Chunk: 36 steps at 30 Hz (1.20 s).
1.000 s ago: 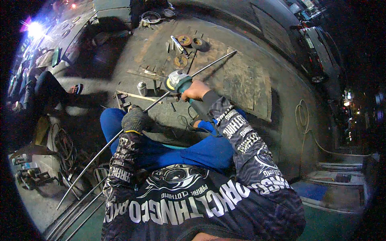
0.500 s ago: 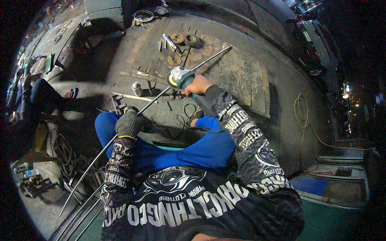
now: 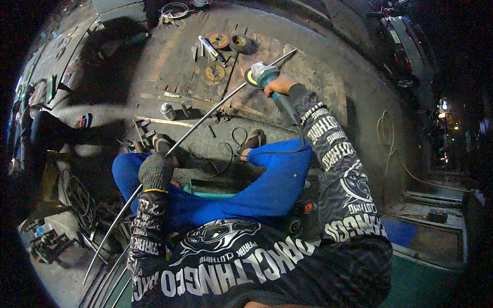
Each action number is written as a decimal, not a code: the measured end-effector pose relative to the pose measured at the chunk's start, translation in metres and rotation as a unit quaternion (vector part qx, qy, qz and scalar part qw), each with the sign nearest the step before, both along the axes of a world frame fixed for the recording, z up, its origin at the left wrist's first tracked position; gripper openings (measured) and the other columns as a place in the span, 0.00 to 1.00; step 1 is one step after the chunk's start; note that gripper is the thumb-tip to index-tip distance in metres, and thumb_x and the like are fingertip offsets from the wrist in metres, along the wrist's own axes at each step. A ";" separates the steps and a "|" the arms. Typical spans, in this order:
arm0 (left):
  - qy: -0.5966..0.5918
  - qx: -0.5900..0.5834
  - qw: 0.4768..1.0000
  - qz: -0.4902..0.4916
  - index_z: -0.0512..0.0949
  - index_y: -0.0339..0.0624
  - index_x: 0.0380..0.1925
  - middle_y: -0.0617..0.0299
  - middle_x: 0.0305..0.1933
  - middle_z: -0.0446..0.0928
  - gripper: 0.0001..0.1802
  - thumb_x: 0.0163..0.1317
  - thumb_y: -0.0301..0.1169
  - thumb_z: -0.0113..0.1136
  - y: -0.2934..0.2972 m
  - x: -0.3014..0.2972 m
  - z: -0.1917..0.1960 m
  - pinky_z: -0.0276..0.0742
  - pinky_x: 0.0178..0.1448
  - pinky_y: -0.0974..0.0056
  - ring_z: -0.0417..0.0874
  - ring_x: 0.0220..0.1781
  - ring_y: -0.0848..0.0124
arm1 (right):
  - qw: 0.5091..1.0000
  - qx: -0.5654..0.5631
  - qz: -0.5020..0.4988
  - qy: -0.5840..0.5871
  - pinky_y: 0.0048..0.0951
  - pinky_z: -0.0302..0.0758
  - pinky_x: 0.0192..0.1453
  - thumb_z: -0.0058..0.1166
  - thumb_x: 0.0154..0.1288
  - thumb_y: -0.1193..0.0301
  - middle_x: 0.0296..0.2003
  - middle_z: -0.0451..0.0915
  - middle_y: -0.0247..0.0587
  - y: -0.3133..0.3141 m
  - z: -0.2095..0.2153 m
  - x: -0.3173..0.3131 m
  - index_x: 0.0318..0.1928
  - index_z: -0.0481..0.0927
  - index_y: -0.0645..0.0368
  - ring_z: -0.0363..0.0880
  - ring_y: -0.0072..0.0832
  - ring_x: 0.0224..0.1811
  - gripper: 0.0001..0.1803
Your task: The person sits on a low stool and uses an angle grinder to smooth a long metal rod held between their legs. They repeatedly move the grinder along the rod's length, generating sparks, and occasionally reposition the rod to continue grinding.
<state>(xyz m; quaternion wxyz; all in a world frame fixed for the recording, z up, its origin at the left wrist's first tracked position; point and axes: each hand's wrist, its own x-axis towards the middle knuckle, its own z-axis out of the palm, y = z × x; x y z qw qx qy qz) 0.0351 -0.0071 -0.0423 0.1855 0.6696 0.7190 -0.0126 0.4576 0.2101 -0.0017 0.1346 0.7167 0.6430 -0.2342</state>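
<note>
A long thin metal rod runs slantwise from the far boards down past my left side. My left hand, in a grey knit glove, is closed round it above my left thigh. In my bare right hand is an angle grinder, gripped by its green and grey body. Its disc, showing a yellow face, meets the rod near the far end, where a few orange sparks show. The grinder's body slopes back toward my right forearm, with a dark cord trailing over my right leg.
Wooden boards lie on the floor ahead, with several grinding discs on them. A spray can stands near my left foot. Another person's leg is at the left. A pale hose loops on the floor at right.
My right hand has moved the grinder farther away and to the right along the rod. My left hand sits slightly lower and nearer. Sparks now show at the disc.
</note>
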 end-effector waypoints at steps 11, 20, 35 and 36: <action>0.032 -0.009 0.997 0.075 0.84 0.48 0.31 0.48 0.29 0.82 0.19 0.63 0.51 0.56 -0.006 0.012 0.016 0.79 0.37 0.46 0.85 0.34 0.48 | 1.000 -0.017 -0.007 -0.014 0.38 0.77 0.56 0.66 0.39 0.45 0.48 0.84 0.47 0.073 -0.021 0.095 0.41 0.88 0.50 0.82 0.41 0.51 0.30; 0.075 -0.018 0.993 0.086 0.81 0.47 0.28 0.51 0.27 0.81 0.15 0.56 0.47 0.62 -0.025 0.001 0.023 0.77 0.35 0.47 0.83 0.33 0.48 | 0.980 -0.054 0.193 -0.012 0.37 0.75 0.58 0.58 0.58 0.59 0.49 0.84 0.37 0.114 0.000 0.150 0.45 0.85 0.47 0.81 0.36 0.52 0.15; 0.092 -0.016 0.991 0.093 0.85 0.54 0.33 0.55 0.26 0.82 0.11 0.57 0.45 0.65 -0.045 -0.004 0.040 0.76 0.32 0.50 0.84 0.30 0.52 | 0.981 -0.033 0.190 0.021 0.37 0.70 0.64 0.50 0.62 0.75 0.50 0.82 0.38 0.166 0.014 0.199 0.44 0.84 0.48 0.78 0.37 0.56 0.13; 0.102 -0.017 0.990 0.095 0.85 0.54 0.33 0.55 0.26 0.82 0.11 0.57 0.45 0.66 -0.045 -0.004 0.038 0.76 0.32 0.50 0.84 0.30 0.52 | 0.982 -0.027 0.187 0.026 0.36 0.70 0.64 0.50 0.61 0.76 0.51 0.82 0.37 0.168 0.013 0.199 0.44 0.84 0.48 0.77 0.36 0.57 0.14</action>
